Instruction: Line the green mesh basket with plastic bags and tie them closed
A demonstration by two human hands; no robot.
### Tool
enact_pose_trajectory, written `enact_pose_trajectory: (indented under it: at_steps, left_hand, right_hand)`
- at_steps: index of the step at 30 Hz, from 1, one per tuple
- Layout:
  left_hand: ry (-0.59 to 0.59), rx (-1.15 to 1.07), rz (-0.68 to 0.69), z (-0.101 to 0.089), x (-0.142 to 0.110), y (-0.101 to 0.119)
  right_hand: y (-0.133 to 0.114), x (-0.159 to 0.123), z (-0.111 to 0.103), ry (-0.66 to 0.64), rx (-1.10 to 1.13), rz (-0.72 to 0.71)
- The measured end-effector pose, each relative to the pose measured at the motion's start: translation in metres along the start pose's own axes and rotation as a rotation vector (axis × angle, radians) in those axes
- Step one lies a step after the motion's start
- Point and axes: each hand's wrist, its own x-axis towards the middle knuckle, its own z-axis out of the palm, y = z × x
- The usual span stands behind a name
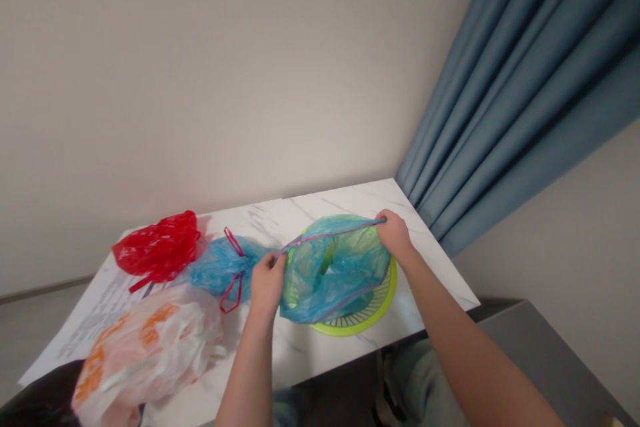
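My left hand [267,280] and my right hand [395,235] each pinch one side of the mouth of a translucent blue drawstring bag [333,273]. The rim with its purple cord is stretched taut between them. The bag hangs over a round lime-green slotted basket [367,320] that rests on the white marble-patterned table [350,203]. Part of the basket shows through the blue plastic.
To the left lie a second blue bag with red ties [223,267], a crumpled red plastic bag [160,250] and a white-and-orange plastic bag [145,347] at the near left corner. A blue curtain [530,93] hangs at the right. A bare wall stands behind the table.
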Motion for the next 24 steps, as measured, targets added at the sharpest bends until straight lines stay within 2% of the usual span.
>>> enact_pose_trajectory:
  at_steps: [4, 8, 12, 17, 19, 22, 24]
  left_hand:
    - [0.134, -0.082, 0.257, 0.002, -0.002, 0.006]
    - [0.080, -0.008, 0.419, 0.003, -0.009, 0.015]
    - [0.022, 0.021, 0.442, 0.003, -0.011, 0.016]
    - [0.076, -0.087, 0.412, 0.001, -0.010, 0.019]
    - [0.034, -0.176, 0.398, 0.001, -0.012, 0.021]
    - [-0.105, -0.292, 0.330, 0.000, -0.015, 0.023]
    - [-0.129, -0.295, 0.287, -0.002, -0.014, 0.021]
  right_hand:
    - [-0.006, -0.005, 0.002, 0.121, 0.117, -0.159]
    - [-0.008, -0.009, 0.012, 0.118, 0.061, -0.340]
    - [-0.008, -0.009, 0.018, 0.129, 0.028, -0.470]
    - [-0.015, -0.014, 0.010, 0.166, 0.157, -0.512]
    - [-0.018, -0.018, 0.006, 0.054, 0.256, -0.513]
    - [-0.020, -0.022, 0.006, -0.232, 0.454, -0.464]
    - [-0.020, -0.022, 0.008, -0.358, 0.526, -0.429]
